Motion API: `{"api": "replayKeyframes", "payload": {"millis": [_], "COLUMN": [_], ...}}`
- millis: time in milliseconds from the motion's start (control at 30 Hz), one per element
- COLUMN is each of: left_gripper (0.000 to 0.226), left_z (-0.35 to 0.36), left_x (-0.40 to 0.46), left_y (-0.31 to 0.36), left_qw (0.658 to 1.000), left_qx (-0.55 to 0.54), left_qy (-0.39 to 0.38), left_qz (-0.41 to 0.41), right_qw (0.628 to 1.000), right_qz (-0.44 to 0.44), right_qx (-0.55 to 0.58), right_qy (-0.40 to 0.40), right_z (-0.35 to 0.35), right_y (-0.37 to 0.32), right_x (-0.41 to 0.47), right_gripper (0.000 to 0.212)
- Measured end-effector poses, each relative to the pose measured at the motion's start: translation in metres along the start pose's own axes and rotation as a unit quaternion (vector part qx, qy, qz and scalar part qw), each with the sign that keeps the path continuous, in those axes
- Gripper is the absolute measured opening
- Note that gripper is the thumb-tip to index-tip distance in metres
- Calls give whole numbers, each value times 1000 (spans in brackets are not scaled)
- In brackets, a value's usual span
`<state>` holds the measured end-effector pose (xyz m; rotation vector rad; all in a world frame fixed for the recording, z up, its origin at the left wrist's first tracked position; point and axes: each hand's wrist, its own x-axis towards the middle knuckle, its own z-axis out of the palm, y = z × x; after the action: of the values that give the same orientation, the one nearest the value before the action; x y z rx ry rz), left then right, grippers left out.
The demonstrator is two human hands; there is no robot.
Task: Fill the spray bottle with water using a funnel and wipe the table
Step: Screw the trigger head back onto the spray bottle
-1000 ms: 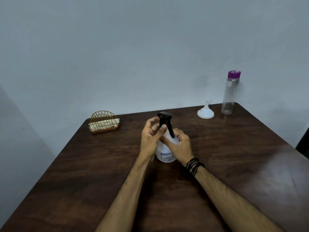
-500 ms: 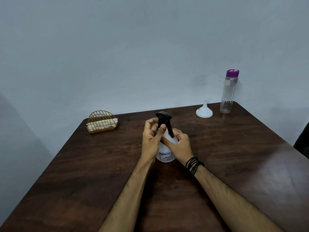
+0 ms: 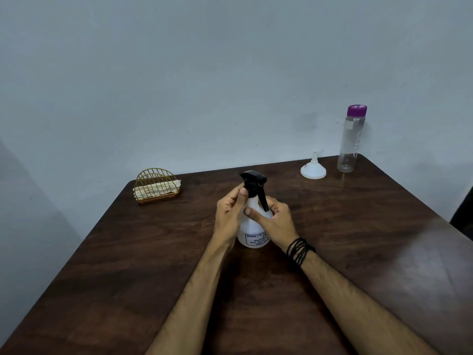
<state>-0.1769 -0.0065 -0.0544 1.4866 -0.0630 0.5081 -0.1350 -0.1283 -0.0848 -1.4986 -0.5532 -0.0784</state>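
Note:
A white spray bottle (image 3: 254,228) with a black trigger head (image 3: 253,182) stands upright in the middle of the dark wooden table (image 3: 358,252). My left hand (image 3: 229,216) grips the black collar just under the head, thumb on the near side. My right hand (image 3: 275,221) wraps around the bottle's body from the right, thumb across its front. A white funnel (image 3: 313,168) rests mouth-down at the back right. Beside it stands a clear water bottle (image 3: 351,142) with a purple cap.
A gold wire holder (image 3: 156,185) with folded napkins stands at the back left corner. The table butts against a pale wall. A dark object (image 3: 464,213) shows at the right edge past the table.
My left hand's fingers have shifted around the collar of the spray head, and the head has turned so its nozzle points more to the left. The bottle stays in place.

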Motion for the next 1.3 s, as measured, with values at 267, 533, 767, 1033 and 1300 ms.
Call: {"api": "replayKeyframes", "payload": {"millis": [267, 533, 767, 1033, 1300], "left_gripper": [35, 31, 28, 29, 47], "left_z": [5, 4, 3, 2, -3], "left_x": [-4, -3, -4, -12, -21], "left_y": [2, 0, 12, 20, 13], "left_qw": [1000, 1000, 999, 998, 985], "left_qx": [-6, -5, 7, -22, 147], "left_qy": [17, 19, -6, -14, 74], "left_qz": [-15, -24, -41, -65, -46], "right_qw": [1000, 999, 999, 998, 997], "right_qz": [20, 33, 48, 58, -41], "right_qx": [6, 17, 5, -12, -51], "right_qy": [-11, -7, -16, -38, 47], "right_z": [-2, -3, -7, -10, -21], "right_y": [-2, -2, -7, -14, -23], "right_x": [-3, -2, -4, -12, -32], "right_gripper": [37, 49, 48, 53, 70]}}
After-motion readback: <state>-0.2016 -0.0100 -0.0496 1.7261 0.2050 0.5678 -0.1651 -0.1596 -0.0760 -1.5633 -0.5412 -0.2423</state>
